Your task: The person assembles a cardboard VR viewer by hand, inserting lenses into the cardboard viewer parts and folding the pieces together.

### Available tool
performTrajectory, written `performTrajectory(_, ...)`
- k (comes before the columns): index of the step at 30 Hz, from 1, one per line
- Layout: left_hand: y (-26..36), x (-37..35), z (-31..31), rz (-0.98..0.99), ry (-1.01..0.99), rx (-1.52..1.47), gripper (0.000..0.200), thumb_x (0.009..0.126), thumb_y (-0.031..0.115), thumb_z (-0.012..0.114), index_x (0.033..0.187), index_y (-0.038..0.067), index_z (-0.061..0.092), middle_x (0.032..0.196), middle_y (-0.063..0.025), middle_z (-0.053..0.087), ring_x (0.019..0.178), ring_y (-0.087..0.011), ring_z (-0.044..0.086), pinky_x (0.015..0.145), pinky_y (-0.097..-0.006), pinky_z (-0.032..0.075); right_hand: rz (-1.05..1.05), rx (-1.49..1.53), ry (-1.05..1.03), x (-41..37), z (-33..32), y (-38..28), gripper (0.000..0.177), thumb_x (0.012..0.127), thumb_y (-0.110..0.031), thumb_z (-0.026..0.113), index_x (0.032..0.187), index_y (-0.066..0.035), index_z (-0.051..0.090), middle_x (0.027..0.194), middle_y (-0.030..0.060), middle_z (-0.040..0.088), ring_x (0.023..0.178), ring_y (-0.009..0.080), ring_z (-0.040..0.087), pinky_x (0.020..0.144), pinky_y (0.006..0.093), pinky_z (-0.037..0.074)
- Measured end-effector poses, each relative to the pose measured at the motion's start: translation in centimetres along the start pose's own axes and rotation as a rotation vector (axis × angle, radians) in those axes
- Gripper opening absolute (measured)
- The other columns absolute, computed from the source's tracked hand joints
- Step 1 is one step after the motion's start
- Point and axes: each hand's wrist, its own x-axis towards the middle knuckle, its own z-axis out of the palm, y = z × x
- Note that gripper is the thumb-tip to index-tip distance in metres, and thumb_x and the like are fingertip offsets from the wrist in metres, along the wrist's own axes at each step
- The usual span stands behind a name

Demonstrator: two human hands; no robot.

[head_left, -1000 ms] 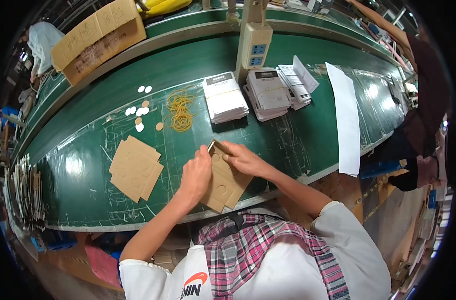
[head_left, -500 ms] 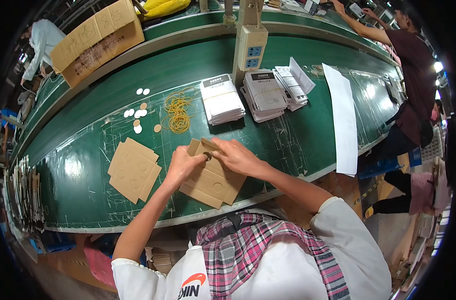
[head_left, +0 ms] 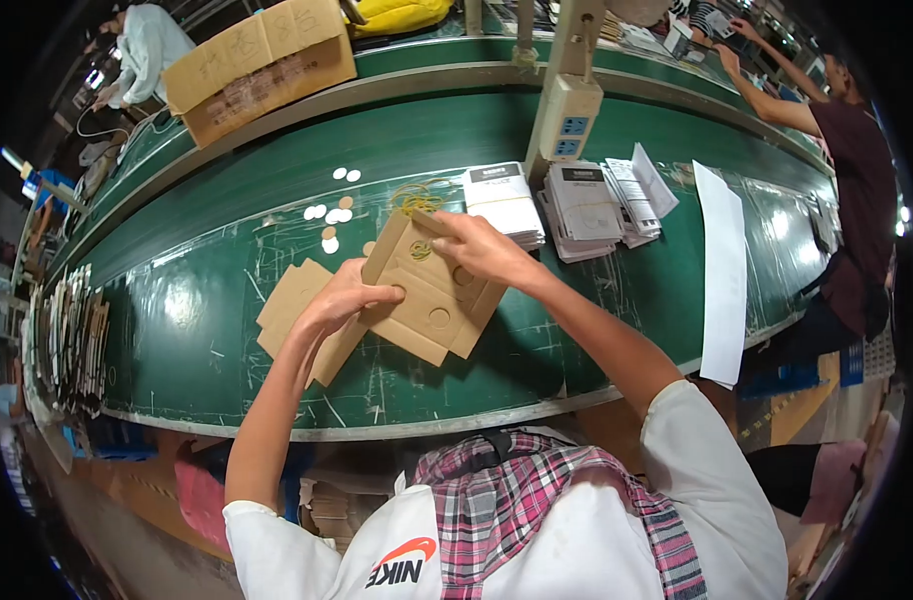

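Both my hands hold a brown cardboard piece with folded-up edges and round cut marks, tilted above the green bench. My left hand grips its left side, the thumb lying across the face beside a round cut. My right hand grips the upper right side, fingers near the top flap. Through a hole in the cardboard, yellow rubber bands on the bench show; the cardboard partly covers their pile. Under my left forearm lies a second cardboard piece, partly hidden. White discs and a few brown discs are scattered beyond it.
Banded stacks of printed booklets stand at the far right, by a post with a socket box. A long white sheet hangs over the bench edge. Upright cardboard sheets are at left. A co-worker stands at right.
The cardboard piece has risen and moved away from me, over the rubber bands and the second piece. My left thumb has shifted down its face. The camera view has turned left.
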Motion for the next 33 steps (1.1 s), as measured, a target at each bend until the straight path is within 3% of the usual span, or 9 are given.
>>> performTrajectory(6,-0.9,1.3,-0.7,-0.065,0.255,0.047,0.04,0.072,0.017,0.07,0.107,-0.001,0.059,0.091,-0.0079,0.064,0.078,-0.0131,0.059,0.069,-0.0274,0.046,-0.032,-0.13,0.041,2.5,0.5,-0.6,0.027,0.088,-0.017,0.054,0.108,0.002,0.053,0.091,0.0225,0.063,0.091,0.0384,0.061,0.076,0.0436,0.046)
performTrajectory(9,-0.4,1.2,-2.5,0.102,0.096,-0.059,0.049,0.075,0.02,0.07,0.115,-0.001,0.054,0.097,-0.0093,0.063,0.077,-0.015,0.061,0.069,-0.0289,0.049,-0.074,-0.095,-0.05,4.1,-0.6,-0.6,0.029,0.088,-0.018,0.055,0.109,0.002,0.052,0.094,0.0218,0.063,0.092,0.0371,0.061,0.076,0.0434,0.046)
performTrajectory(12,0.9,0.6,-3.8,-0.091,-0.028,-0.372,0.055,0.078,0.024,0.069,0.122,-0.001,0.048,0.104,-0.0109,0.06,0.079,-0.0176,0.063,0.073,-0.0314,0.052,-0.158,-0.092,-0.139,5.5,-1.5,-0.6,0.033,0.088,-0.02,0.056,0.114,0.0,0.052,0.098,0.0204,0.063,0.092,0.0355,0.061,0.077,0.0424,0.046)
performTrajectory(14,1.2,1.4,-3.8,0.041,-0.107,-0.3,0.051,0.081,0.022,0.067,0.121,-0.002,0.048,0.106,-0.0127,0.058,0.079,-0.0192,0.063,0.074,-0.0324,0.054,-0.287,-0.17,-0.106,6.2,-1.0,-1.1,0.036,0.088,-0.022,0.056,0.117,-0.002,0.053,0.1,0.0192,0.064,0.091,0.0346,0.061,0.079,0.0411,0.047)
performTrajectory(18,1.5,0.6,-3.8,0.099,0.041,-0.329,0.043,0.083,0.015,0.063,0.119,-0.003,0.047,0.102,-0.013,0.058,0.073,-0.0168,0.061,0.068,-0.0299,0.054,-0.091,-0.026,-0.207,6.8,-3.5,-3.0,0.047,0.082,-0.033,0.064,0.119,-0.006,0.056,0.095,0.0182,0.065,0.089,0.0288,0.062,0.078,0.0392,0.047)
performTrajectory(19,1.3,0.3,-4.1,0.115,0.087,-0.355,0.041,0.084,0.014,0.062,0.118,-0.003,0.048,0.1,-0.0125,0.059,0.073,-0.0168,0.061,0.068,-0.0299,0.054,-0.006,0.024,-0.223,7.2,-4.1,-2.7,0.057,0.078,-0.032,0.069,0.121,0.001,0.053,0.096,0.0152,0.064,0.084,0.0166,0.06,0.073,0.0315,0.048)
performTrajectory(26,-1.5,0.2,-4.7,0.215,0.277,-0.325,0.029,0.085,0.009,0.058,0.111,-0.004,0.056,0.1,-0.0121,0.062,0.08,-0.0187,0.063,0.066,-0.0289,0.055,0.036,0.267,-0.221,8.9,-0.4,1.9,0.053,0.063,-0.021,0.077,0.107,0.004,0.062,0.091,0.0089,0.066,0.085,0.0147,0.059,0.074,0.0307,0.048)
performTrajectory(28,-0.6,-0.4,-4.0,0.211,0.284,-0.326,0.029,0.084,0.008,0.058,0.11,-0.003,0.056,0.099,-0.012,0.062,0.079,-0.0198,0.064,0.063,-0.0297,0.056,0.079,0.101,-0.086,10.5,1.4,2.8,0.047,0.057,-0.021,0.074,0.098,0.001,0.065,0.08,0.0129,0.067,0.077,0.0183,0.063,0.07,0.0317,0.05)
performTrajectory(33,-3.5,1.8,-4.9,0.189,0.455,-0.465,0.033,0.086,0.008,0.056,0.117,-0.003,0.051,0.1,-0.0136,0.061,0.072,-0.0216,0.064,0.06,-0.0329,0.057,-0.013,-0.141,0.295,11.7,5.2,2.9,0.057,0.062,-0.019,0.071,0.112,-0.003,0.048,0.099,0.0192,0.06,0.094,0.0383,0.059,0.08,0.0453,0.048)
